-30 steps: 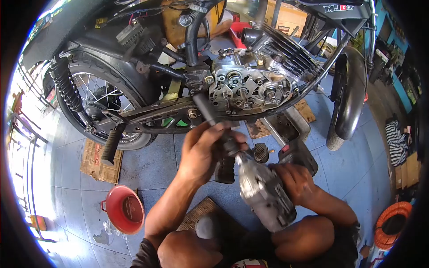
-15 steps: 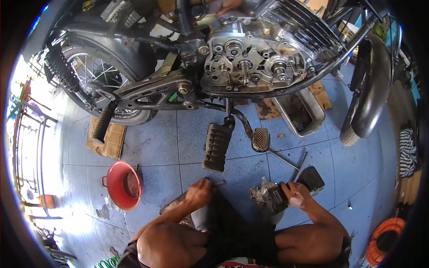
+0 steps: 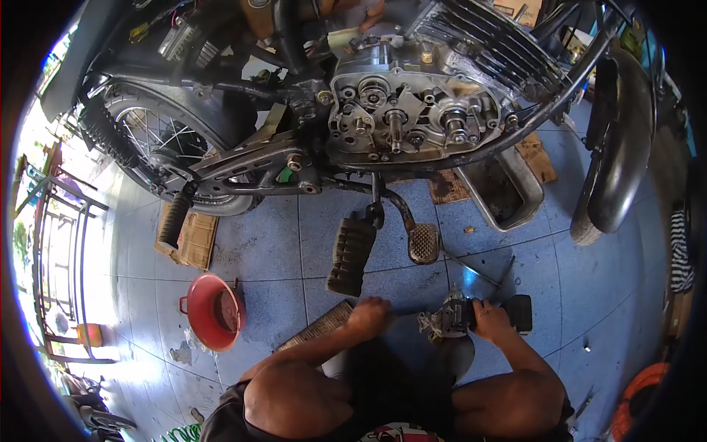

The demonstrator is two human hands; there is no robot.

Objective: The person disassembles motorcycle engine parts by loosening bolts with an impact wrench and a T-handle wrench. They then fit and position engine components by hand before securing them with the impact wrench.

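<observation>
My right hand [image 3: 492, 320] is closed around a carburetor [image 3: 451, 317], a silvery metal body with a dark middle. A black box-shaped piece [image 3: 519, 313] sits just right of that hand; I cannot tell whether it is joined to the carburetor. My left hand [image 3: 370, 317] is closed on a slim dark tool [image 3: 402, 312], which points right toward the carburetor's left side. The tool's tip is blurred, so contact is unclear. Beneath my left forearm lies a ribbed brown strip [image 3: 318, 328].
Ahead stands a motorcycle with its engine case [image 3: 416, 118] open. Its footpeg [image 3: 350, 258] and pedal [image 3: 423, 244] jut toward my hands. A red basin [image 3: 213, 313] is at left, a metal tray [image 3: 508, 195] under the engine. Another person's hand [image 3: 373, 13] shows behind the engine.
My left hand has moved right with the slim tool, bringing it up to the carburetor. My right hand keeps its hold, and the carburetor has turned somewhat. The whole view has shifted slightly.
</observation>
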